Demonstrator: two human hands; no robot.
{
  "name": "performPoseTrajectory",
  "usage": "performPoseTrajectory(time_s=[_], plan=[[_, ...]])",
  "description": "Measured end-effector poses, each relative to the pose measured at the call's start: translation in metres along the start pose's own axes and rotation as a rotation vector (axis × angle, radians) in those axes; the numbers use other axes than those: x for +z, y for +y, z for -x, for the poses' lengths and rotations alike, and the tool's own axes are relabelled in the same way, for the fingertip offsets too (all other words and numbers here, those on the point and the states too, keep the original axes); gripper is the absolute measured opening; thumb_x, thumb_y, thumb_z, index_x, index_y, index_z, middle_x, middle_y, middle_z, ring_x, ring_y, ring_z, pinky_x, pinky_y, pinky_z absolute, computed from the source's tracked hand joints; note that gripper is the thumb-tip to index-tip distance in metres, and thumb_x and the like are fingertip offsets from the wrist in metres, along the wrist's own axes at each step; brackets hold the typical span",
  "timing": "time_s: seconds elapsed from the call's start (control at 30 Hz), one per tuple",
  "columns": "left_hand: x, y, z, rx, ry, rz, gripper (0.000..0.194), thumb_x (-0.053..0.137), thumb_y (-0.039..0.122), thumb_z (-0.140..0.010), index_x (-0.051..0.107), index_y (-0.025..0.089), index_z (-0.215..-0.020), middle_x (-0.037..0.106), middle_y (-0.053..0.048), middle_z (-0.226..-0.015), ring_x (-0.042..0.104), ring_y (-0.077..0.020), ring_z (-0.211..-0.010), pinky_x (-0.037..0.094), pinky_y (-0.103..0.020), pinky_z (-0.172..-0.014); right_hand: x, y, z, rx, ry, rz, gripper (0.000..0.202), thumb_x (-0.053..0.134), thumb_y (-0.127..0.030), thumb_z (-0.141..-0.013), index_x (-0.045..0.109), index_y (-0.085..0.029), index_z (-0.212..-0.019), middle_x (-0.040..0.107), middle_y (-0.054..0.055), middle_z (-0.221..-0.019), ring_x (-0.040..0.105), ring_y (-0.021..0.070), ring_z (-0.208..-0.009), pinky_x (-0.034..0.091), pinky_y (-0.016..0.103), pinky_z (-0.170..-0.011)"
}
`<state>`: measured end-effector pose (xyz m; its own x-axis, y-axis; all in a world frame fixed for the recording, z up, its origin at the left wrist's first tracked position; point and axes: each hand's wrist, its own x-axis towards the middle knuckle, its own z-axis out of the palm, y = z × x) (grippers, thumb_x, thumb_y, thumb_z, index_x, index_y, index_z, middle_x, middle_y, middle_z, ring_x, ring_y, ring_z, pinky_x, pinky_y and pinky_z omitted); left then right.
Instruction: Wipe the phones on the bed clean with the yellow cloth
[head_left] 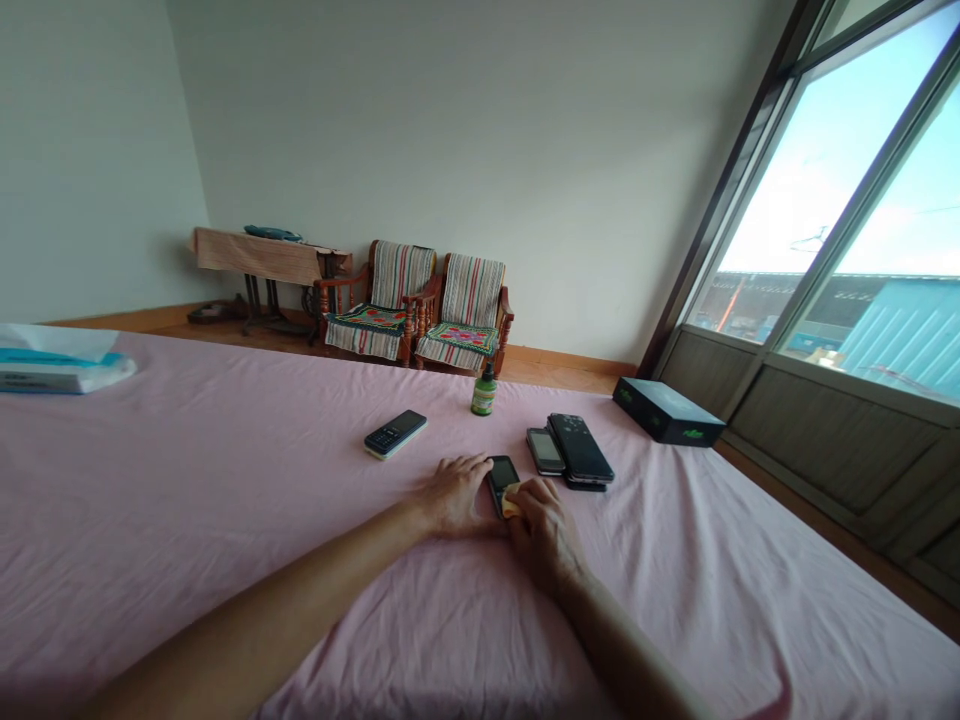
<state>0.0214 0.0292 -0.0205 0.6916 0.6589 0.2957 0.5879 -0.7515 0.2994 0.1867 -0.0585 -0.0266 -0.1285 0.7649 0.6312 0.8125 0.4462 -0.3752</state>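
Note:
A dark mobile phone [503, 474] with a keypad lies on the pink sheet in front of me, screen up. My left hand [459, 495] grips it from the left, fingers at its upper edge and thumb near its lower end. A small yellow cloth [511, 500] is pinched in my right hand [546, 525] and pressed on the phone's lower part, hiding most of the keys. To the right lie a smaller silver-edged phone [545, 451] and a stack topped by a black phone-like case [580, 449]. Another keypad phone [395, 434] rests to the left.
A green bottle [484, 391] with a dark top stands beyond the phones. At the right is a black box [667, 410]; at the far left, a plastic-wrapped packet [60, 365]. Two wooden chairs [459, 310] and a cloth-covered table [262, 255] stand by the wall.

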Motion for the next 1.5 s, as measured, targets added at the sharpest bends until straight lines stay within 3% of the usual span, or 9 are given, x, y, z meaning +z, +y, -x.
performPoseTrajectory(time_s=[0.4,0.57,0.7,0.9,1.0,1.13,1.3,1.5], plan=[[0.003,0.013,-0.004,-0.049,0.066,0.009,0.077,0.074,0.056,-0.059,0.047,0.017,-0.120,0.056,-0.015,-0.124,0.051,-0.0349,-0.116,0.036,-0.047,-0.100,-0.005,-0.004,0.003,0.026,-0.043,-0.016,0.028,0.048,0.000,-0.073,0.067,-0.018,-0.082,0.058,0.006,-0.085,0.049,0.0210,-0.084,0.043,0.031,-0.076],[0.000,0.011,-0.005,-0.035,0.071,0.032,0.085,0.076,0.060,-0.054,0.047,0.015,-0.120,0.055,-0.015,-0.125,0.051,-0.0340,-0.116,0.036,-0.047,-0.100,-0.018,-0.001,0.008,0.000,-0.176,-0.060,0.030,0.047,0.001,-0.075,0.067,-0.019,-0.086,0.057,0.007,-0.089,0.050,0.0203,-0.084,0.044,0.031,-0.074],[0.000,0.012,-0.004,-0.042,0.068,0.038,0.089,0.078,0.061,-0.050,0.047,0.017,-0.121,0.053,-0.015,-0.128,0.049,-0.0348,-0.117,0.035,-0.048,-0.102,-0.021,0.014,-0.010,-0.025,-0.252,-0.071,0.035,0.044,0.005,-0.072,0.066,-0.018,-0.087,0.056,0.006,-0.090,0.049,0.0198,-0.085,0.044,0.032,-0.078],[-0.003,0.015,-0.002,-0.075,0.036,0.066,0.091,0.080,0.054,-0.048,0.044,0.018,-0.123,0.052,-0.015,-0.128,0.047,-0.0373,-0.119,0.032,-0.052,-0.103,-0.004,0.033,-0.047,-0.067,-0.269,-0.122,0.032,0.045,0.004,-0.073,0.064,-0.017,-0.087,0.054,0.006,-0.090,0.048,0.0205,-0.088,0.044,0.034,-0.082],[-0.003,0.013,0.000,-0.080,0.034,0.129,0.103,0.083,0.049,-0.046,0.036,0.019,-0.133,0.049,-0.014,-0.133,0.044,-0.0368,-0.122,0.031,-0.052,-0.106,-0.001,0.031,-0.046,-0.062,-0.264,-0.165,0.034,0.044,0.005,-0.072,0.063,-0.017,-0.089,0.055,0.006,-0.092,0.048,0.0209,-0.089,0.045,0.034,-0.081],[-0.003,0.008,0.001,-0.120,-0.041,0.172,0.125,0.083,0.048,-0.047,0.012,0.020,-0.146,0.037,-0.017,-0.144,0.035,-0.0392,-0.131,0.025,-0.056,-0.109,-0.004,0.028,-0.023,-0.086,-0.284,-0.200,0.034,0.046,0.005,-0.070,0.061,-0.018,-0.088,0.058,0.006,-0.093,0.050,0.0212,-0.087,0.047,0.031,-0.073],[-0.005,0.006,0.004,-0.115,-0.072,0.182,0.124,0.081,0.048,-0.054,0.005,0.022,-0.149,0.033,-0.016,-0.147,0.031,-0.0396,-0.134,0.022,-0.058,-0.110,-0.008,0.035,-0.003,-0.330,-0.283,-0.225,0.030,0.056,-0.007,-0.078,0.058,-0.017,-0.106,0.061,0.008,-0.096,0.053,0.0218,-0.084,0.048,0.031,-0.070],[-0.009,0.010,0.003,-0.122,-0.105,0.213,0.141,0.084,0.045,-0.048,-0.013,0.024,-0.148,0.029,-0.015,-0.150,0.030,-0.0402,-0.134,0.022,-0.058,-0.110,-0.009,0.032,-0.039,-0.129,-0.309,-0.185,0.035,0.044,0.004,-0.074,0.060,-0.019,-0.095,0.059,0.006,-0.092,0.052,0.0214,-0.082,0.047,0.034,-0.070]])
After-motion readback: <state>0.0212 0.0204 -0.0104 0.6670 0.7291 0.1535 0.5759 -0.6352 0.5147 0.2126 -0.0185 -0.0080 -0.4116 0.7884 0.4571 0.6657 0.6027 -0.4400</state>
